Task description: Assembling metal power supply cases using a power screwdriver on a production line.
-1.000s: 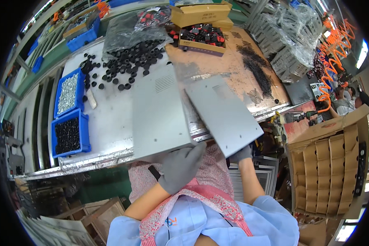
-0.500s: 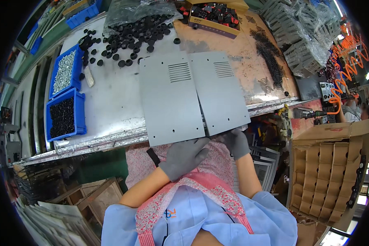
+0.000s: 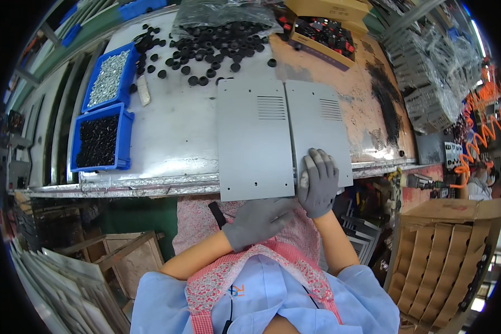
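Two grey sheet-metal panels lie side by side on the workbench, both with vent slots near the far end and small holes near the edges. The left panel (image 3: pixel 254 145) overhangs the bench's front edge. My right hand (image 3: pixel 319 186), in a grey glove, rests on the near part of the right panel (image 3: pixel 320 122), fingers stretched forward beside the seam. Just below the left panel's near edge is my left hand (image 3: pixel 259 222), also gloved, its fingers extended to the right. The fingertips lie close to that edge; whether they touch it I cannot tell.
Blue bins of silvery fasteners (image 3: pixel 108 78) and small black parts (image 3: pixel 97 142) stand at left. Black rubber caps (image 3: pixel 211 55) lie scattered at the back, near an open carton of black-and-red parts (image 3: pixel 323 42). A divided cardboard box (image 3: pixel 442 267) stands at lower right.
My right hand has come up from below the near edge onto the right panel. The slanted gap between the panels has straightened. The whole view has shifted slightly.
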`<state>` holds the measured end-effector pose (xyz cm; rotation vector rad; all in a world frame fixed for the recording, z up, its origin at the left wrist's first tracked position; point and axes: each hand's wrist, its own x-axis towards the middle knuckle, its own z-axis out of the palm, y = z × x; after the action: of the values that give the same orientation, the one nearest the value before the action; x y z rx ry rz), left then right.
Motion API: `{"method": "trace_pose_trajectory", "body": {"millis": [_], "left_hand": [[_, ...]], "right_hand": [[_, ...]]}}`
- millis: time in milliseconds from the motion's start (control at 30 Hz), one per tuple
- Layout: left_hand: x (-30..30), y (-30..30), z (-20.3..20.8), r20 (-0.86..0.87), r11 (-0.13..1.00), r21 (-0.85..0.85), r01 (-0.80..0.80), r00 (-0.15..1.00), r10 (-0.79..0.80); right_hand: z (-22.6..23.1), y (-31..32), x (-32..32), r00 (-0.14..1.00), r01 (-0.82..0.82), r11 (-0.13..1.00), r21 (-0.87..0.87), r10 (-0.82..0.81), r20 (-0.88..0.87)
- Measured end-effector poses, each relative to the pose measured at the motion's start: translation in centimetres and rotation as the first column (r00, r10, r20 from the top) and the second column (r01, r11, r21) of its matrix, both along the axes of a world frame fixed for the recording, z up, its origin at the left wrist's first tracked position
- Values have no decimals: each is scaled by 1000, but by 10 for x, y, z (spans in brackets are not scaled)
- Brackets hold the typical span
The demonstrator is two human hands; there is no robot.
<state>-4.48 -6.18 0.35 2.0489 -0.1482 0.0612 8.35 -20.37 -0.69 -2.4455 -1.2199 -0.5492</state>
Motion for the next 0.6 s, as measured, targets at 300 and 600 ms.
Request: {"method": "trace_pose_trajectory", "body": {"millis": [300, 600], "left_hand": [[0, 42, 31, 72, 945, -116, -307, 946, 316], [62, 193, 1, 93, 452, 509, -733, 569, 817]], "right_hand": [[10, 19, 14, 985, 6, 1000, 29, -1, -171], [0, 130, 108, 968, -47, 996, -77, 26, -250]]}}
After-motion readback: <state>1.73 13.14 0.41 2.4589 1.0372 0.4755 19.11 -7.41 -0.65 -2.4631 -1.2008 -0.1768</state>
